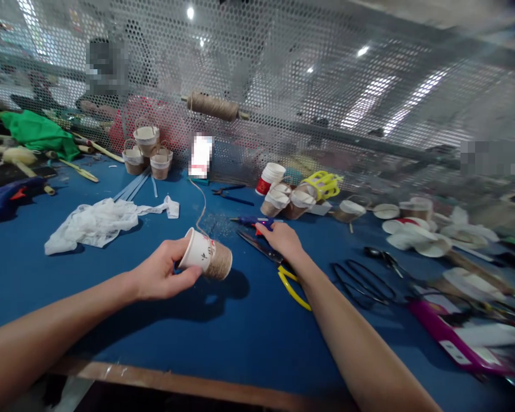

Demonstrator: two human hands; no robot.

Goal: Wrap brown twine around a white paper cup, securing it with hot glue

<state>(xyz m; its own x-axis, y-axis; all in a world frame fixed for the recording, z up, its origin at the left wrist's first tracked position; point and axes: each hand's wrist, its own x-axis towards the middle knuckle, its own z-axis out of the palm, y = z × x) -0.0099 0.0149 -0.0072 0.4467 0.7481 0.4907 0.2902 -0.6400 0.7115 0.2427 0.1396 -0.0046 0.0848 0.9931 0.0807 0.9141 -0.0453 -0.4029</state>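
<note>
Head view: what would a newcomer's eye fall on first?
Probably the cup, tilted at the centre in the left grip, twine wound around its base end. Next, the yellow-handled scissors just beside the right grip, which is on the blue glue gun. The bright green cloth stands out at far left.

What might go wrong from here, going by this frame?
The glue gun in the right hand points toward the twine; if hot, its tip might stick to the strand. The scissors lie close by that hand, which could knock them. The twine curves slackly from the cup in the left hand, so the wrap might loosen.
</note>
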